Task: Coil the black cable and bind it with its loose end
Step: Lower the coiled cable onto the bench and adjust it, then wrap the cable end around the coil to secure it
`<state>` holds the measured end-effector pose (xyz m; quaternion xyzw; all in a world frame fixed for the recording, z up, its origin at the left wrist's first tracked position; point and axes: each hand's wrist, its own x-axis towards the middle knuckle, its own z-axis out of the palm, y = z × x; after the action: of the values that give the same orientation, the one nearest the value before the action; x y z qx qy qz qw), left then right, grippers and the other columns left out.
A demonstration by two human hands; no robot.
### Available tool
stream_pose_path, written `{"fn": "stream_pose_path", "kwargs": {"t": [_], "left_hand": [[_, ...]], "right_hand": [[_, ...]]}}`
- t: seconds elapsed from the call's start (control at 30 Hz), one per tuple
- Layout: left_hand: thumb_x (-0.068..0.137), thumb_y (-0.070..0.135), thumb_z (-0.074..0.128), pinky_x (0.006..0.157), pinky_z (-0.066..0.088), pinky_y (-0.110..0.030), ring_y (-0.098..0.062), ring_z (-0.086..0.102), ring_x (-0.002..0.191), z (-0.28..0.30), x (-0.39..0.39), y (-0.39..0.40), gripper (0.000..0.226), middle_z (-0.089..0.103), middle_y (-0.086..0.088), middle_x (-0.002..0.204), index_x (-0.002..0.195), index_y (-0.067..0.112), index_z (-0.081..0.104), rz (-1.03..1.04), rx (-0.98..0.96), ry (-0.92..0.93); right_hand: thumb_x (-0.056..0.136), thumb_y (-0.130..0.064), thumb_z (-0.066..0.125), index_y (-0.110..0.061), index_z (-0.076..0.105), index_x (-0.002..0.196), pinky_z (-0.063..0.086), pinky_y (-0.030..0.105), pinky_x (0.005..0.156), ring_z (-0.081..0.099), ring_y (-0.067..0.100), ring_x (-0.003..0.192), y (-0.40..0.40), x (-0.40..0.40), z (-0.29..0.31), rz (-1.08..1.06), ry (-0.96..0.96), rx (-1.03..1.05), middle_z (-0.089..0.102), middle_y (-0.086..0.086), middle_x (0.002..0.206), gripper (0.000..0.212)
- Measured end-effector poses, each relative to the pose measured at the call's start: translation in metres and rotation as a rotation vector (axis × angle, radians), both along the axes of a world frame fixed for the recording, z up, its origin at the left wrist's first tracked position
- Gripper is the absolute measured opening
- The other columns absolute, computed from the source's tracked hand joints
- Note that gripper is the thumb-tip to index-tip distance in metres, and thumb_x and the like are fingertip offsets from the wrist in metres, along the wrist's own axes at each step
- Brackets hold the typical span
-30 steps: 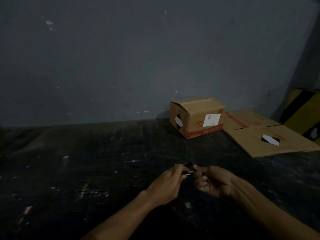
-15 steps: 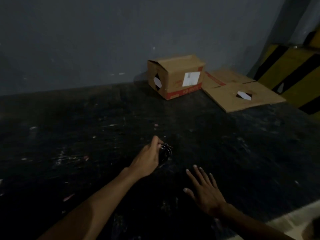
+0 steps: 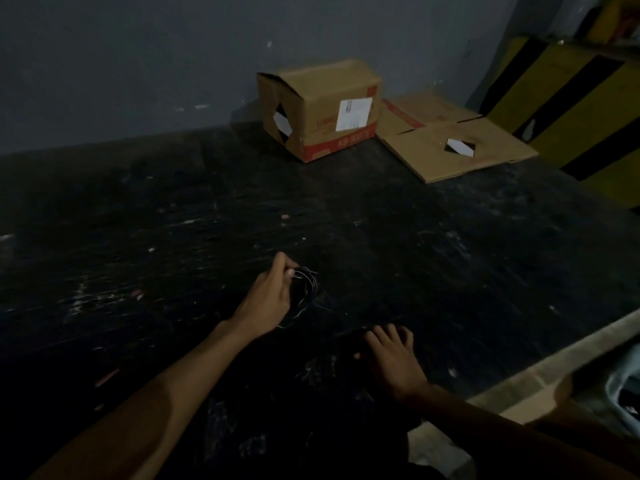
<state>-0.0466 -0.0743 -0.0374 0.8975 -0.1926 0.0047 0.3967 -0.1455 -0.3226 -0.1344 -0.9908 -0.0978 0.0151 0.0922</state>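
Apparently near the finish: at centre frame the left hand (image 3: pixel 266 299) pinches the coiled black cable (image 3: pixel 304 289) just above the dark desk (image 3: pixel 450 258), while the right hand (image 3: pixel 393 362) rests flat, fingers (image 3: pixel 381 336) spread and empty. Binding looks done; setting it down seems next.

The supporting surface is a dark, scuffed, black-painted floor (image 3: pixel 398 244), marked with pale scratches and small specks. A small coil of thin black cable (image 3: pixel 304 287) is held at the floor by the left hand (image 3: pixel 268 299), whose fingers are curled around it; whether the coil touches the floor cannot be told. The right hand (image 3: pixel 394 362) is laid flat on the floor, near the grip and to its right. Well beyond the grip, at the wall, an upright brown cardboard box (image 3: pixel 318 109) with a white label is seen. Just right of this, a flattened brown cardboard sheet (image 3: pixel 450 140) is laid.
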Motion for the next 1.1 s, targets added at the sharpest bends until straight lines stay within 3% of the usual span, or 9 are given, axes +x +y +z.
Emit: {"fn": "stream_pose_path", "kwargs": {"t": [0.1,0.23,0.3,0.37,0.53,0.67,0.83,1.1], "left_hand": [[0.102,0.021,0.037,0.047,0.035,-0.019,-0.003,0.048,0.053,0.001,0.001,0.002,0.01,0.052,0.001,0.068,0.098,0.03,0.038,0.007,-0.026,0.003],[0.101,0.021,0.04,0.056,0.042,-0.034,-0.016,0.053,0.061,0.004,0.002,0.001,0.007,0.057,-0.008,0.073,0.098,0.026,0.044,0.037,-0.091,0.033],[0.101,0.021,0.041,0.057,0.041,-0.035,-0.019,0.051,0.06,0.006,0.003,0.0,0.007,0.057,-0.009,0.072,0.098,0.023,0.047,0.048,-0.116,0.067],[0.101,0.021,0.042,0.056,0.038,-0.033,-0.011,0.046,0.057,0.009,0.006,-0.001,0.009,0.053,-0.005,0.07,0.097,0.024,0.049,0.049,-0.143,0.119],[0.101,0.024,0.041,0.058,0.037,-0.034,-0.013,0.045,0.06,0.02,0.012,-0.004,0.012,0.052,-0.005,0.072,0.095,0.028,0.051,0.081,-0.169,0.19],[0.101,0.023,0.038,0.058,0.037,-0.032,-0.015,0.049,0.059,0.026,0.016,-0.006,0.014,0.055,-0.005,0.07,0.099,0.027,0.051,0.15,-0.122,0.175],[0.101,0.023,0.034,0.05,0.033,-0.029,-0.011,0.046,0.047,0.039,0.022,-0.006,0.018,0.051,0.001,0.059,0.105,0.031,0.049,0.201,-0.063,0.187],[0.101,0.025,0.031,0.059,0.033,-0.032,-0.016,0.051,0.058,0.057,0.019,-0.01,0.01,0.051,0.004,0.065,0.096,0.033,0.036,0.144,0.073,0.079]], "right_hand": [[0.089,-0.055,0.029,-0.031,0.053,0.107,0.02,0.047,0.104,0.046,0.016,0.109,0.0,0.008,0.005,0.039,0.002,0.036,0.056,-0.009,0.107,0.038],[0.089,-0.048,0.037,-0.036,0.052,0.099,0.025,0.038,0.091,0.048,0.012,0.1,0.001,0.024,0.015,0.032,-0.017,0.158,0.056,-0.012,0.1,0.022],[0.092,-0.032,0.051,-0.034,0.053,0.094,0.033,0.031,0.082,0.054,0.011,0.093,0.006,0.038,0.031,-0.002,0.013,0.371,0.057,-0.01,0.099,0.003],[0.091,-0.018,0.059,-0.03,0.056,0.088,0.044,0.027,0.073,0.058,0.008,0.083,0.013,0.052,0.052,-0.073,0.033,0.646,0.06,-0.005,0.091,0.013],[0.094,-0.013,0.056,-0.027,0.059,0.087,0.048,0.018,0.05,0.06,0.003,0.055,0.03,0.086,0.108,-0.245,0.108,1.066,0.059,0.0,0.078,0.016],[0.094,0.001,0.051,-0.017,0.059,0.1,0.053,0.02,0.058,0.064,0.013,0.066,0.047,0.098,0.14,-0.23,0.138,1.312,0.058,0.007,0.091,0.021],[0.091,0.005,0.054,-0.012,0.06,0.104,0.055,0.019,0.061,0.069,0.01,0.066,0.064,0.104,0.164,-0.192,0.18,1.395,0.062,0.011,0.095,0.022],[0.082,-0.017,0.074,-0.024,0.063,0.089,0.046,0.011,0.048,0.065,0.004,0.059,0.075,0.116,0.165,-0.285,0.122,1.209,0.069,0.004,0.091,0.015]]}}
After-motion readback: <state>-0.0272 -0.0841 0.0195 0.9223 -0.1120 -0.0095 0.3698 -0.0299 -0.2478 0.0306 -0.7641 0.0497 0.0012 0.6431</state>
